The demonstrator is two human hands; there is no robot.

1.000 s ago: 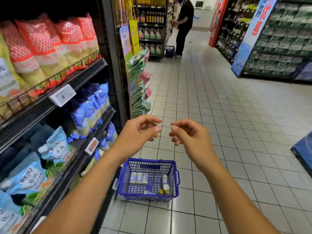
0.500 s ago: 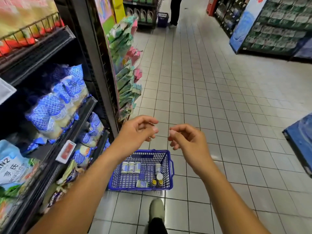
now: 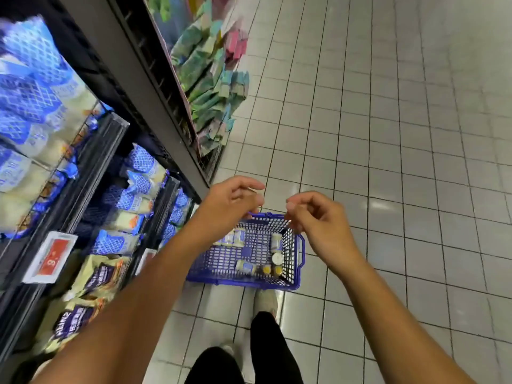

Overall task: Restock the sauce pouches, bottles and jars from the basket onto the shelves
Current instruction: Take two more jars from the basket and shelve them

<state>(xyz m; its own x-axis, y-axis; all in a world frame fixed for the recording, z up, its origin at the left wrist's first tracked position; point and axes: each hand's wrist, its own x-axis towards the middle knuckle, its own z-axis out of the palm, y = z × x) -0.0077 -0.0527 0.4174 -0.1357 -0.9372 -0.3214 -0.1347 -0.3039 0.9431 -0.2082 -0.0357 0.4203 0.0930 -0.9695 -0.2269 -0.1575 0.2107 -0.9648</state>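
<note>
You stand in a shop aisle on a floor of pale grey square tiles [image 3: 388, 134]. On that floor sits a blue plastic mesh basket [image 3: 300, 261], and everything else is placed from it.

Inside the basket, a row of small pale-labelled jars [image 3: 235, 237] stands against the far wall at its left corner. One more upright pale jar [image 3: 276, 241] stands by the right wall. Just nearer you than that one is a white-lidded jar [image 3: 277, 257]. Two small yellow-capped bottles [image 3: 267, 269] stand at the near right corner, and a pale jar lying on its side [image 3: 245, 267] rests just left of them.

Your left hand [image 3: 230, 202] hovers above the basket's far left corner, thumb out and fingers loosely curled, holding nothing. Your right hand [image 3: 318, 220] hovers above the far right corner, fingers also loosely curled and empty. The two hands are near each other, fingertips apart.

Left of the basket rises dark metal shelving [image 3: 91, 167] filled with blue-and-white latticed pouches [image 3: 141, 176]. A red price tag [image 3: 52, 256] sits on a shelf edge. Cream-and-purple pouches [image 3: 99, 275] lie on the lowest level. Beyond the basket, green and pink hanging packets [image 3: 210, 79] cover the shelving's end; they are blurred.

On the near side of the basket, your pale shoe [image 3: 264, 300] nearly touches its wall, below a black trouser leg [image 3: 274, 347].
</note>
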